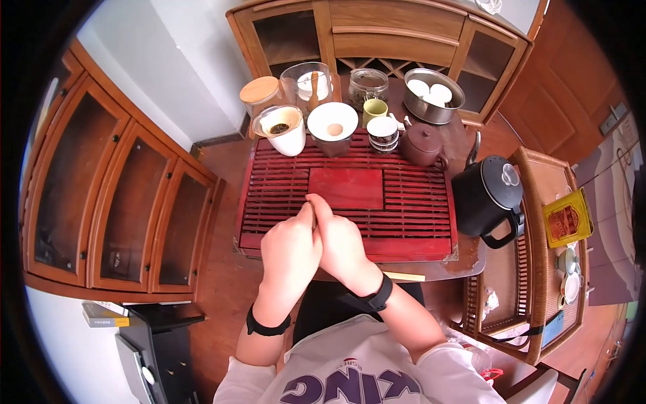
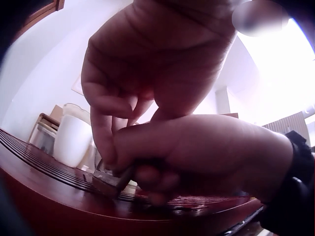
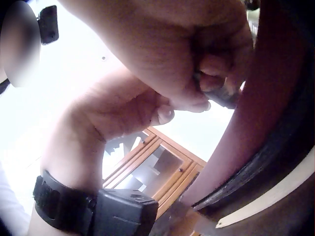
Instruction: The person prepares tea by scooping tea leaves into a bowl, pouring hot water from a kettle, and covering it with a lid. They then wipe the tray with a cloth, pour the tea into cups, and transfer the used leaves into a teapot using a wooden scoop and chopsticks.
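Both hands meet over the near half of the red slatted tea tray (image 1: 346, 188). My right hand (image 1: 343, 246) has its fingers curled round a slim dark object (image 2: 127, 180); its kind I cannot tell. Pressed against it, my left hand (image 1: 289, 252) is curled too, its fingertips reaching down to the same spot in the left wrist view. From above, only a thin dark strip of the object shows between the hands. Along the tray's far edge stand a white cup (image 1: 291, 140) with dark contents at its top, a white bowl (image 1: 333, 114), stacked small cups (image 1: 383, 131) and a brown teapot (image 1: 422, 143).
A black kettle (image 1: 488, 195) stands right of the tray. Behind it are a metal bowl (image 1: 434, 97) of white cups, a glass jar (image 1: 368, 87) and a green cup (image 1: 375, 111). A rattan cart (image 1: 528, 269) carries a yellow tin (image 1: 568, 219).
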Demonstrator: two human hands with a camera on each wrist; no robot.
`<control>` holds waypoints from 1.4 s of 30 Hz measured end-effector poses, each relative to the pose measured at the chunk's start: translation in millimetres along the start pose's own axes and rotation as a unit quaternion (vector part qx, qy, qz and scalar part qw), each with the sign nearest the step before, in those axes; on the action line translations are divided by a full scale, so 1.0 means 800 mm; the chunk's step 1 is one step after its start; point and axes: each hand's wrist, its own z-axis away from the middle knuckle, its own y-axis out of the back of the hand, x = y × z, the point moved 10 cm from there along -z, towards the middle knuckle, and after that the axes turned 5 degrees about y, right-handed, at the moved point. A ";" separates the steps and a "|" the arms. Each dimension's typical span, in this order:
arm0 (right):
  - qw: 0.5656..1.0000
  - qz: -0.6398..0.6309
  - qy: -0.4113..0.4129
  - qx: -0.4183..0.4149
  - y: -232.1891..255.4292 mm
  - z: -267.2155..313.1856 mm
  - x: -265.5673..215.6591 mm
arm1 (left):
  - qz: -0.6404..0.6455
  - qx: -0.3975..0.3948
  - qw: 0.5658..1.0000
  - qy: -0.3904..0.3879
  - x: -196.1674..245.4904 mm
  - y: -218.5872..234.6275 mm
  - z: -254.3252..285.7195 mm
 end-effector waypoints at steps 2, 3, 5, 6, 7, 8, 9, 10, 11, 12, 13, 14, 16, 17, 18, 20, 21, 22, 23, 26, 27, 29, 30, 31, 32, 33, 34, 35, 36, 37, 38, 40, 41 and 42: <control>1.000 0.013 0.003 0.021 0.018 0.008 0.010 | 0.009 -0.008 1.000 -0.015 0.015 -0.011 0.000; 0.999 0.019 0.005 0.027 0.028 0.012 0.014 | 0.016 -0.016 0.999 -0.030 0.024 -0.018 0.000; 0.999 0.019 -0.005 0.033 0.046 0.019 0.021 | 0.021 -0.020 0.998 -0.057 0.041 -0.027 0.001; 0.999 0.025 -0.008 0.036 0.053 0.022 0.025 | 0.021 -0.020 0.997 -0.066 0.048 -0.031 0.002; 0.999 0.030 -0.012 0.039 0.059 0.026 0.030 | 0.022 -0.022 0.997 -0.075 0.056 -0.034 0.003; 0.999 0.030 -0.013 0.040 0.065 0.029 0.033 | 0.021 -0.023 0.997 -0.076 0.062 -0.037 0.003; 0.998 0.031 -0.021 0.042 0.071 0.032 0.037 | 0.025 -0.033 0.996 -0.079 0.068 -0.041 0.003; 0.998 0.032 -0.029 0.045 0.077 0.035 0.041 | 0.028 -0.043 0.995 -0.082 0.074 -0.046 0.003; 0.998 0.031 -0.030 0.047 0.082 0.037 0.044 | 0.027 -0.044 0.995 -0.084 0.079 -0.049 0.003; 0.998 0.031 -0.027 0.056 0.089 0.040 0.046 | 0.036 -0.047 0.994 -0.090 0.085 -0.052 0.003; 0.997 0.030 -0.025 0.064 0.095 0.043 0.048 | 0.045 -0.050 0.993 -0.096 0.090 -0.055 0.004; 0.997 0.038 -0.024 0.068 0.100 0.046 0.050 | 0.055 -0.053 0.992 -0.101 0.095 -0.058 0.005; 0.995 0.050 -0.023 0.077 0.111 0.052 0.053 | 0.074 -0.054 0.990 -0.111 0.105 -0.062 0.005; 0.994 0.063 -0.023 0.086 0.118 0.055 0.054 | 0.093 -0.055 0.987 -0.122 0.111 -0.064 0.006; 0.991 0.081 -0.018 0.102 0.123 0.059 0.057 | 0.101 -0.072 0.985 -0.122 0.115 -0.070 0.006; 0.990 0.092 -0.022 0.108 0.134 0.065 0.061 | 0.124 -0.082 0.981 -0.125 0.123 -0.078 0.005; 0.988 0.103 -0.025 0.115 0.141 0.068 0.063 | 0.145 -0.090 0.977 -0.129 0.128 -0.083 0.006; 0.986 0.113 -0.021 0.123 0.148 0.071 0.064 | 0.167 -0.097 0.973 -0.129 0.132 -0.086 0.007; 0.986 0.113 -0.022 0.123 0.153 0.074 0.066 | 0.167 -0.098 0.973 -0.129 0.136 -0.089 0.008; 0.980 0.143 -0.041 0.128 0.170 0.084 0.077 | 0.215 -0.134 0.959 -0.128 0.148 -0.106 0.011; 0.980 0.147 -0.041 0.129 0.173 0.087 0.082 | 0.218 -0.134 0.958 -0.130 0.151 -0.110 0.011; 0.975 0.174 -0.045 0.131 0.183 0.092 0.089 | 0.260 -0.154 0.944 -0.130 0.160 -0.119 0.012; 0.974 0.181 -0.046 0.129 0.188 0.094 0.090 | 0.265 -0.152 0.943 -0.132 0.166 -0.119 0.012; 0.973 0.186 -0.044 0.129 0.192 0.096 0.091 | 0.267 -0.167 0.940 -0.130 0.171 -0.122 0.014; 0.972 0.194 -0.048 0.123 0.196 0.098 0.093 | 0.269 -0.182 0.937 -0.128 0.175 -0.125 0.015; 0.971 0.201 -0.052 0.117 0.200 0.099 0.095 | 0.272 -0.179 0.937 -0.128 0.176 -0.128 0.015; 0.971 0.202 -0.058 0.116 0.204 0.099 0.095 | 0.284 -0.193 0.930 -0.128 0.178 -0.136 0.016; 0.971 0.205 -0.055 0.114 0.207 0.100 0.095 | 0.296 -0.207 0.924 -0.127 0.180 -0.144 0.017; 0.969 0.213 -0.058 0.110 0.210 0.101 0.096 | 0.318 -0.196 0.918 -0.136 0.183 -0.144 0.017; 0.968 0.221 -0.060 0.108 0.213 0.101 0.097 | 0.321 -0.191 0.917 -0.138 0.185 -0.146 0.017; 0.965 0.229 -0.056 0.112 0.215 0.102 0.098 | 0.325 -0.201 0.914 -0.134 0.186 -0.152 0.017; 0.964 0.236 -0.058 0.110 0.217 0.104 0.099 | 0.329 -0.202 0.913 -0.134 0.190 -0.153 0.016; 0.963 0.240 -0.065 0.108 0.218 0.103 0.100 | 0.332 -0.192 0.912 -0.142 0.191 -0.151 0.016; 0.961 0.247 -0.065 0.101 0.218 0.103 0.100 | 0.334 -0.194 0.912 -0.139 0.188 -0.156 0.016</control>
